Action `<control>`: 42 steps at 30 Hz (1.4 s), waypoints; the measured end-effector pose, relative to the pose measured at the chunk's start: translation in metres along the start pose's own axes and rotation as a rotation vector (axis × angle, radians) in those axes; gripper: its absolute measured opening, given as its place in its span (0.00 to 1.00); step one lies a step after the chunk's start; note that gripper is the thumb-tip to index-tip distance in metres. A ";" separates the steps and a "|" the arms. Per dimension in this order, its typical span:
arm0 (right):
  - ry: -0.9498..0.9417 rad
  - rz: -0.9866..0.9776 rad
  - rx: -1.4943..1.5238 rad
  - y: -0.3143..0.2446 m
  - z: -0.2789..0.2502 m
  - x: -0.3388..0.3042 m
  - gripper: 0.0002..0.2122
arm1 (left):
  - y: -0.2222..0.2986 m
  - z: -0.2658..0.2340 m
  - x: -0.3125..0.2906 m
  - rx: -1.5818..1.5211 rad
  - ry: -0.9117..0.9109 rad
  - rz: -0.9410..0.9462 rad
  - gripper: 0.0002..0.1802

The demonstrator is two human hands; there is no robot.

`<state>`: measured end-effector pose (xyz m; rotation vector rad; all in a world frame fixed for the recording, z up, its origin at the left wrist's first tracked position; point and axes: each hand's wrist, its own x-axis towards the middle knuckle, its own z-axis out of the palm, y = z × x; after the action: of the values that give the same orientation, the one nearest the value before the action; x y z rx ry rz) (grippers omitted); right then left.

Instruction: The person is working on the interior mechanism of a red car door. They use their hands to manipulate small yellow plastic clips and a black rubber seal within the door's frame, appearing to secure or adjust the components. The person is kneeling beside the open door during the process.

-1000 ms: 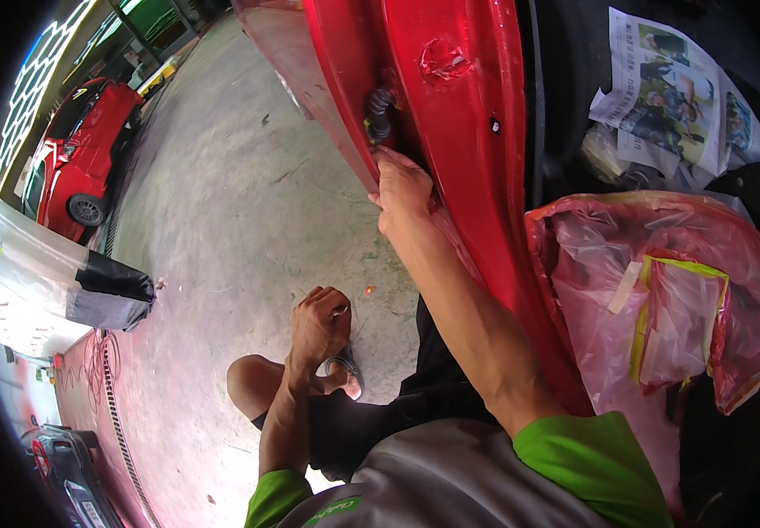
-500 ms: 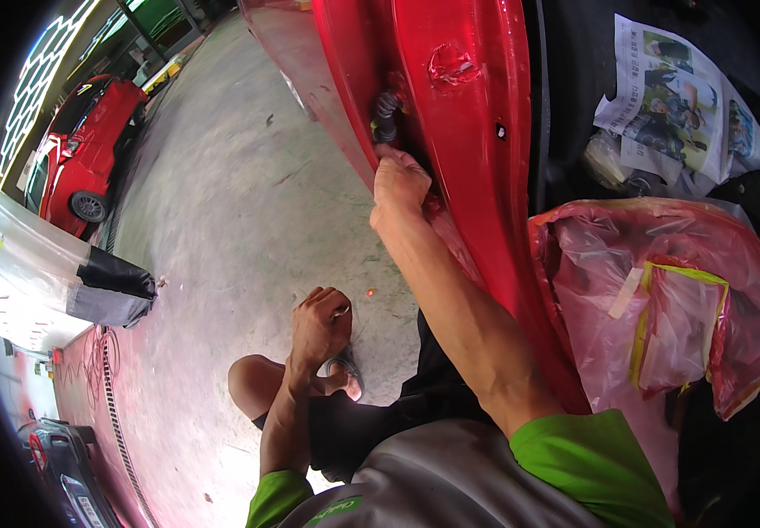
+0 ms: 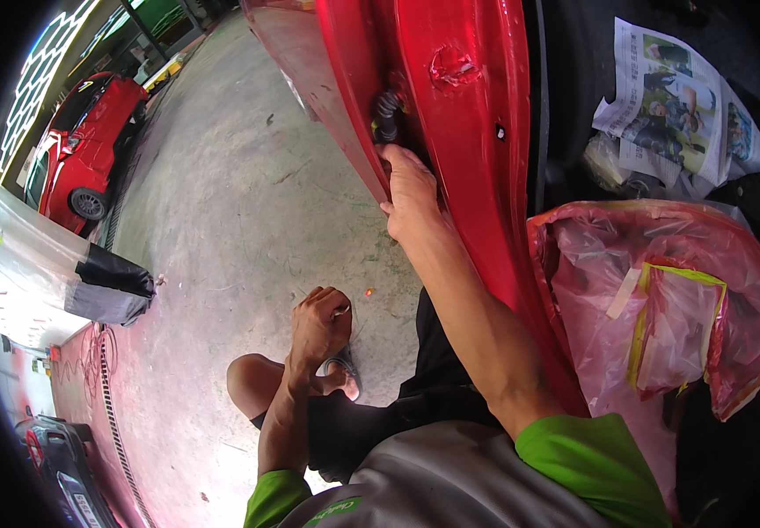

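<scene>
My right hand (image 3: 412,189) reaches into the gap between a red car door (image 3: 345,114) and the glossy red body pillar (image 3: 477,167). It is just below a black ribbed rubber sleeve (image 3: 386,114) that spans the gap. The thumb shows at the edge of the door, while the fingertips are hidden inside the gap. My left hand (image 3: 321,326) hangs over my bent knee with its fingers curled in. A small pale spot shows by its thumb, too small to name.
Pink-stained plastic masking film (image 3: 600,290) with yellow tape covers part of the car at right. A newspaper sheet (image 3: 679,114) lies above it. Across the concrete floor (image 3: 222,211) stand another red car (image 3: 90,150) and a dark car (image 3: 68,466). A film-wrapped panel (image 3: 37,255) juts in at left.
My right hand has turned and slid slightly lower along the gap. Its thumb now sticks out to the left, apart from the fingers. The left hand stays as it was.
</scene>
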<state>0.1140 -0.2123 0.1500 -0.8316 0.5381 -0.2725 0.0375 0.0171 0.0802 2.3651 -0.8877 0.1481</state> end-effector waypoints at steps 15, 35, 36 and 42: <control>0.083 -0.139 0.223 0.019 0.014 0.024 0.07 | 0.002 0.001 0.004 -0.011 0.002 0.000 0.05; -0.079 0.046 0.082 -0.007 -0.003 -0.010 0.22 | 0.004 -0.001 -0.001 0.012 0.004 -0.007 0.06; -0.124 0.045 0.084 -0.008 -0.004 -0.010 0.22 | 0.004 -0.001 -0.002 -0.028 0.008 -0.058 0.07; -0.064 0.121 0.087 -0.019 -0.002 -0.022 0.20 | 0.012 -0.007 0.031 -0.633 0.139 -0.275 0.20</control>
<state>0.0943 -0.2161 0.1712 -0.7178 0.5109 -0.1569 0.0547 -0.0029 0.1013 1.8275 -0.4448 -0.0718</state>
